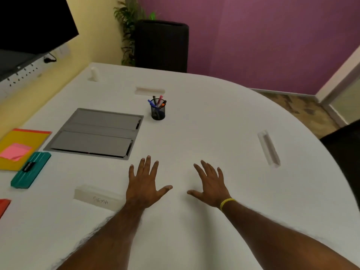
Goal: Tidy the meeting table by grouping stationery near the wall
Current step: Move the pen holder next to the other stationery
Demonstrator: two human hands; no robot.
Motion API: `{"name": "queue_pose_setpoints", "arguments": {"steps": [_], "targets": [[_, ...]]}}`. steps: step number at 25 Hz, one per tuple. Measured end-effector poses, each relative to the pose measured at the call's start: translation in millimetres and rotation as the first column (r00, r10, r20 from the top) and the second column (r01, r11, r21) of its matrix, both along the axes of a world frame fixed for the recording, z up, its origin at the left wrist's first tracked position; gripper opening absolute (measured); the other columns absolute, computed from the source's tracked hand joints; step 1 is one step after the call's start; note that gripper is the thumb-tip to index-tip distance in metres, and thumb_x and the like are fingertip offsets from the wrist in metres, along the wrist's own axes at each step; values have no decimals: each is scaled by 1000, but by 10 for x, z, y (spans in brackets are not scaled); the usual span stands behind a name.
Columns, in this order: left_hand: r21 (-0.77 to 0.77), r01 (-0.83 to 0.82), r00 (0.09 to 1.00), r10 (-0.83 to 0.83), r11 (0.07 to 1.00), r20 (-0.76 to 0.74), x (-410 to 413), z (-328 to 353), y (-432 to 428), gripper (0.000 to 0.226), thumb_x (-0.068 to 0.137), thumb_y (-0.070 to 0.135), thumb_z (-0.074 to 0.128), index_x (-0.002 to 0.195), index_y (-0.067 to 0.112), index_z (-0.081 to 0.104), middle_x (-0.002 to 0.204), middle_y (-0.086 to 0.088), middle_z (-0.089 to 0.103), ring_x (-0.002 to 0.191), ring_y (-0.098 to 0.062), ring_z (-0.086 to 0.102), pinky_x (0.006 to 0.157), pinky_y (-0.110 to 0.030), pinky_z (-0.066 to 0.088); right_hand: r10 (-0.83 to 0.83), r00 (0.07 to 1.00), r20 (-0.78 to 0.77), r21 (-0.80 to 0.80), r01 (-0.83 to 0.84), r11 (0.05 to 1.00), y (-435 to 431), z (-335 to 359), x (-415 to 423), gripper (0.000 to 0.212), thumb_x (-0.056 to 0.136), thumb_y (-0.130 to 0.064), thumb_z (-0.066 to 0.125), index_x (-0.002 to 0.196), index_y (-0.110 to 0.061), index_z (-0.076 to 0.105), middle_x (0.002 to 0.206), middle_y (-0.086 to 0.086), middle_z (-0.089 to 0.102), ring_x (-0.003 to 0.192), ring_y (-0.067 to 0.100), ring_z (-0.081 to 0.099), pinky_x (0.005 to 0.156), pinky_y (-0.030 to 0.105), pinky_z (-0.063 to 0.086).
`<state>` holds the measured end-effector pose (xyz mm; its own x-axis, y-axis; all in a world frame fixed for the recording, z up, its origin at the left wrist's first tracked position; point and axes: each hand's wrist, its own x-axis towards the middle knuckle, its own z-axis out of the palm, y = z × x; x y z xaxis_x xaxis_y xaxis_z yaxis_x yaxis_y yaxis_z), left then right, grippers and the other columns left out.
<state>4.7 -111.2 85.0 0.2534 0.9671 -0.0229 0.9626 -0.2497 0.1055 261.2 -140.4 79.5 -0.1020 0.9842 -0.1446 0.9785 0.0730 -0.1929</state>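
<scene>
white meeting table point(194, 133) beside a yellow wall point(93, 36). stationery lies scattered: pen cup point(158, 112) mid-table, folders point(19, 145) and teal eraser point(31, 169) nearer the wall. left hand point(144, 184) and right hand point(211, 184) are flat, fingers spread, holding nothing, likely poised to begin.

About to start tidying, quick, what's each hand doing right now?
Left hand: open, fingers spread, holding nothing.
Right hand: open, fingers spread, holding nothing.

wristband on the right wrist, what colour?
Yellow wristband, plain, on the right wrist; shows clearly in the head view.
</scene>
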Motion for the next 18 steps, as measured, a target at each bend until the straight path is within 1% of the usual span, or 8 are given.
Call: {"name": "queue_pose_setpoints", "arguments": {"steps": [4, 6, 9, 12, 14, 16, 18], "targets": [[-29, -94, 995, 95, 995, 8, 45, -490, 376, 105, 74, 90, 15, 155, 22, 17, 164, -9, 7, 151, -26, 6, 118, -57, 5, 29, 999, -42, -10, -29, 1000, 636, -483, -16, 103, 73, -85, 35, 156, -31, 5, 165, 3, 0, 152, 23, 1, 120, 51, -5], [-67, -120, 993, 120, 991, 1, 58, -719, 560, 106, 73, 90, 14, 155, 23, 14, 164, -8, 4, 152, -25, 3, 118, -56, 4, 24, 997, -69, -23, -26, 999, 880, -654, 3, 104, 72, -86, 34, 156, -31, 5, 165, 2, 1, 152, 23, 1, 121, 51, -5], [-97, -132, 991, 129, 986, -32, -1, -943, 935, 108, 70, 91, 8, 156, 25, 7, 164, -7, -4, 151, -25, -4, 119, -56, 2, 21, 993, -119, -31, -25, 999, 1355, -819, -40, 109, 70, -86, 37, 156, -27, 7, 165, 3, 4, 152, 23, 4, 121, 50, -2], [-60, -151, 988, 151, 987, -6, -67, -1012, 1370, 106, 72, 90, 11, 156, 25, 9, 164, -7, -3, 152, -25, -3, 119, -55, 3, -2, 980, -198, -12, -1, 1000, 1949, -875, -164, 110, 74, -79, 53, 156, -20, 9, 164, 4, 11, 151, 23, 10, 122, 47, 5], [-13, -158, 987, 158, 987, -5, -118, -1002, 1691, 105, 73, 90, 11, 156, 24, 12, 165, -8, 0, 152, -25, 0, 119, -56, 5, -4, 958, -285, 37, 15, 999, 2402, -868, -300, 110, 74, -71, 64, 154, -16, 15, 161, 7, 20, 149, 24, 19, 122, 43, 14], [21, -152, 987, 153, 988, -45, -213, -985, 1993, 106, 72, 89, 6, 156, 24, 10, 165, -8, 1, 151, -26, 1, 118, -56, 5, -47, 905, -422, 61, 80, 995, 2834, -837, -482, 110, 72, -63, 73, 153, -13, 20, 159, 7, 27, 145, 23, 27, 120, 38, 22], [41, -150, 986, 153, 988, -70, -327, -986, 2252, 106, 71, 89, 3, 155, 25, 7, 165, -8, -2, 151, -25, -2, 118, -56, 4, -106, 823, -558, 44, 156, 987, 3238, -832, -675, 111, 70, -59, 78, 153, -12, 20, 158, 7, 27, 144, 23, 29, 119, 37, 26]]}}
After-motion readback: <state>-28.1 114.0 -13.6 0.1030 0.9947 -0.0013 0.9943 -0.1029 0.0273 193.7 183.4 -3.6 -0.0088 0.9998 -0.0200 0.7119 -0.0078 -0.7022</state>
